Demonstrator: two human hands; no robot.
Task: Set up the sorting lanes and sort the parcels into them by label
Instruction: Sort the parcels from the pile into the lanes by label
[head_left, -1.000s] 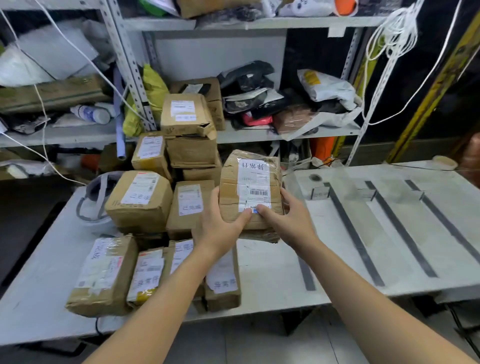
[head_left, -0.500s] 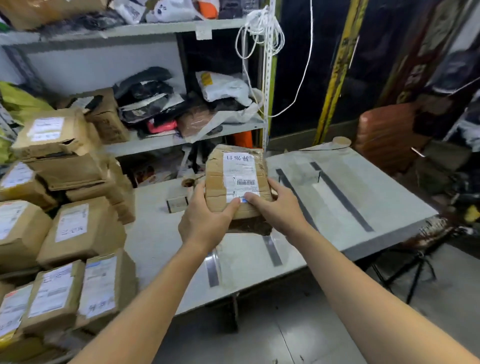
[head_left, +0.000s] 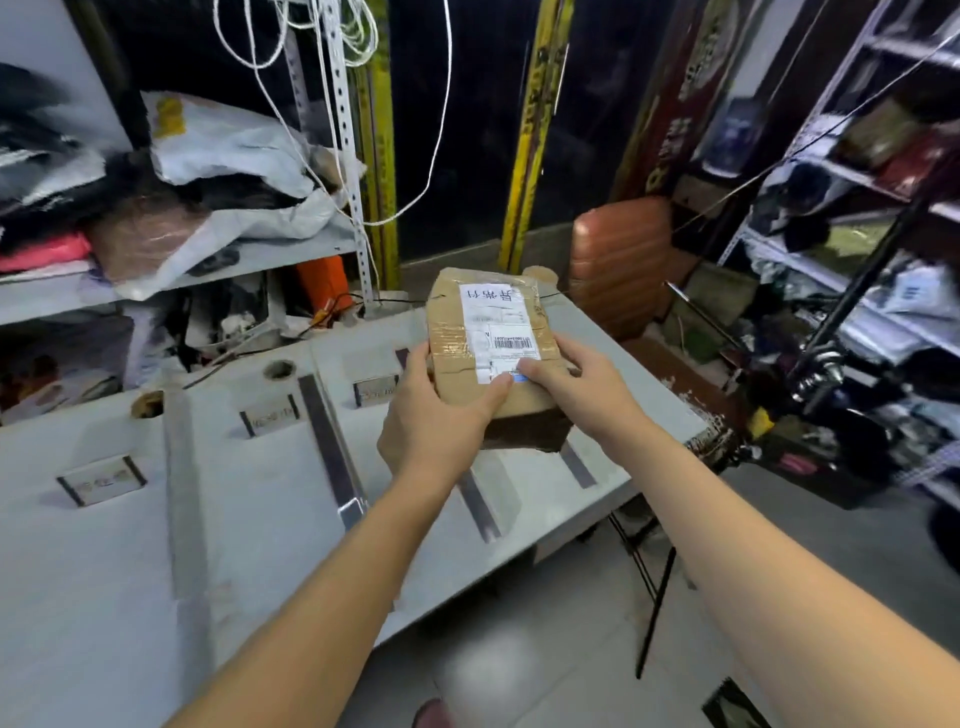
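Note:
I hold a brown cardboard parcel with a white shipping label facing up, above the right part of the white table. My left hand grips its near left corner and my right hand grips its near right side, both thumbs on top. Dark tape strips run across the table and split it into lanes. Small label cards stand at the far end of the lanes. The parcel hides the far end of the right lanes.
A metal shelf with bags and soft packages stands behind the table on the left. White cord hangs from its post. A brown ribbed case sits beyond the table's right end. More shelving fills the right side. A folding table leg stands below.
My view has swung right, from the stacked parcels to the taped lanes. Both hands have carried the same parcel rightward over the lanes, with the grip unchanged.

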